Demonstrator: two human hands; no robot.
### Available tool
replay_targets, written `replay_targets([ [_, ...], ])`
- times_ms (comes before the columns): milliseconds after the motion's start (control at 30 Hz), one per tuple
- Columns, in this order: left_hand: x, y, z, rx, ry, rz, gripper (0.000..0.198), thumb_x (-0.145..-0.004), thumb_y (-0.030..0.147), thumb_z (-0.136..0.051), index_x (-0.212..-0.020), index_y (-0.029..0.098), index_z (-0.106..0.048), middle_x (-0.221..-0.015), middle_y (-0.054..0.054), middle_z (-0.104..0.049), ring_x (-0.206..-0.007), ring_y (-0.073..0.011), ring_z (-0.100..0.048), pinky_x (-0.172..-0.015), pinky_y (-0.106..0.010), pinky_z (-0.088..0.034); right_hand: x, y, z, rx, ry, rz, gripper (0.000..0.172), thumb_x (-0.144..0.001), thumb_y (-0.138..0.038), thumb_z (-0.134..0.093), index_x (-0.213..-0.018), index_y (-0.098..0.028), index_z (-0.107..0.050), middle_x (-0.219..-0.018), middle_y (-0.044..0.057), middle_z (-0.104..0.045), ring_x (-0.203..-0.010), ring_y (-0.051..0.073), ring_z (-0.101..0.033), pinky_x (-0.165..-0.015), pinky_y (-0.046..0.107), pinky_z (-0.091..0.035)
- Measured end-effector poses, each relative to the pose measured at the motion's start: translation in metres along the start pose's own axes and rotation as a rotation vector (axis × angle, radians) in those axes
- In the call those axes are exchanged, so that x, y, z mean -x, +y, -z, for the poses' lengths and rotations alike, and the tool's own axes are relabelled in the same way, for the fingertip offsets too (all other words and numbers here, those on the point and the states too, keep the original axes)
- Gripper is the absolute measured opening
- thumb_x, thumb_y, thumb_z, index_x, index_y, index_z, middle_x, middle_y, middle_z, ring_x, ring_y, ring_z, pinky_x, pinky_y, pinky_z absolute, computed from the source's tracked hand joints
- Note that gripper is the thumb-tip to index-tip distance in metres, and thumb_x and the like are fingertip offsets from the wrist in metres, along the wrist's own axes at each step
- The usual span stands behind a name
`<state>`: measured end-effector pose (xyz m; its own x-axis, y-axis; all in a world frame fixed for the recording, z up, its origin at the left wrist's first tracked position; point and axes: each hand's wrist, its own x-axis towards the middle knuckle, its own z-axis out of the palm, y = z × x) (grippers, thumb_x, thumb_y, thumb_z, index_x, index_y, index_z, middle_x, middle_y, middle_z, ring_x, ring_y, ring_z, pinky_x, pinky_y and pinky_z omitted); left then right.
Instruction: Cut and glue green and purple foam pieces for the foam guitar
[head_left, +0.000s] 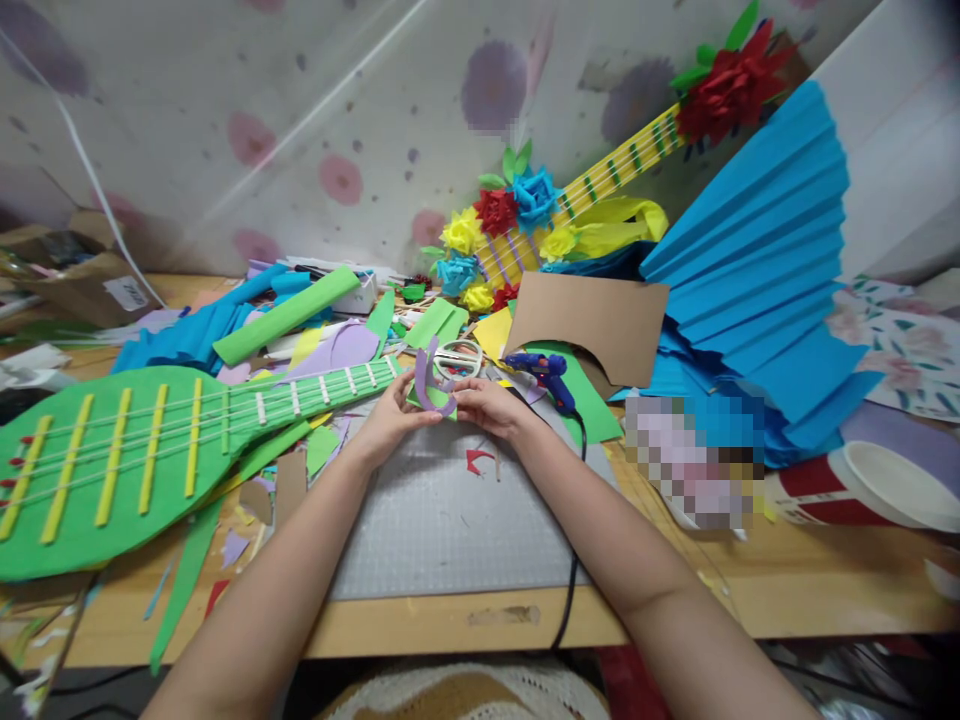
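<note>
Both hands hold one small craft piece, a curved purple strip (424,378) on a bit of green foam or paper (433,404), above the far part of the grey cutting mat (442,540). My left hand (394,415) grips its left side, with the thumb at the lower edge. On the right edge, my right hand (484,405) closes its fingers. Just behind the piece lie white-handled scissors (460,352). A blue glue gun (544,372) rests to the right of my right hand. Red scraps (478,461) lie on the mat below.
A green paper lute (127,450) with yellow strips covers the left. Behind stand a flower-trimmed yellow guitar (615,160), brown cardboard (589,315) and pleated blue paper (772,250). A paper bucket (832,488) is at right. The glue gun's black cable (574,580) crosses the table's front edge.
</note>
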<state>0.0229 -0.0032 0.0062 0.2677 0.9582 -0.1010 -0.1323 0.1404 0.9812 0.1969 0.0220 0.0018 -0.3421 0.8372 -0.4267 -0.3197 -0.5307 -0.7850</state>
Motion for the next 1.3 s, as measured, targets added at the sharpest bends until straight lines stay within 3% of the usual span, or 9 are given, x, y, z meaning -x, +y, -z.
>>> replay_targets([
  [500, 0.002, 0.002, -0.002, 0.084, 0.008, -0.002, 0.087, -0.047, 0.02, -0.081, -0.124, 0.019, -0.042, -0.132, -0.013, -0.049, -0.11, -0.0256, -0.055, -0.088, -0.035, -0.048, 0.003, -0.003, -0.002, 0.016, -0.035, -0.008, 0.022, -0.066, 0.001, -0.064, -0.074, -0.015, -0.051, -0.061, -0.002, -0.063, -0.053, 0.007, -0.062, -0.052, 0.015, -0.054],
  [867, 0.003, 0.003, -0.005, 0.146, 0.012, 0.016, 0.08, -0.045, 0.017, -0.082, -0.117, 0.02, -0.047, -0.125, -0.009, -0.054, -0.105, -0.0228, -0.058, -0.088, -0.033, -0.047, 0.004, -0.003, -0.002, 0.049, -0.054, -0.004, 0.017, -0.067, -0.003, -0.064, -0.072, -0.015, -0.053, -0.06, -0.003, -0.062, -0.053, 0.007, -0.06, -0.052, 0.016, -0.051],
  [1167, 0.001, -0.002, -0.005, 0.086, 0.053, 0.002, 0.075, -0.046, 0.019, -0.082, -0.113, 0.018, -0.048, -0.123, -0.011, -0.056, -0.107, -0.0257, -0.058, -0.086, -0.036, -0.049, -0.001, 0.007, -0.002, 0.147, 0.016, 0.101, 0.026, -0.058, -0.019, -0.075, -0.07, -0.017, -0.051, -0.057, -0.004, -0.061, -0.049, 0.008, -0.057, -0.049, 0.019, -0.047],
  [1300, 0.002, -0.001, -0.003, 0.024, -0.001, -0.081, 0.087, -0.045, 0.019, -0.082, -0.123, 0.02, -0.042, -0.131, -0.012, -0.051, -0.119, -0.0279, -0.05, -0.095, -0.037, -0.045, -0.002, 0.006, -0.002, 0.186, 0.024, 0.223, 0.031, -0.054, -0.028, -0.076, -0.071, -0.018, -0.053, -0.061, -0.004, -0.06, -0.053, 0.008, -0.056, -0.052, 0.022, -0.048],
])
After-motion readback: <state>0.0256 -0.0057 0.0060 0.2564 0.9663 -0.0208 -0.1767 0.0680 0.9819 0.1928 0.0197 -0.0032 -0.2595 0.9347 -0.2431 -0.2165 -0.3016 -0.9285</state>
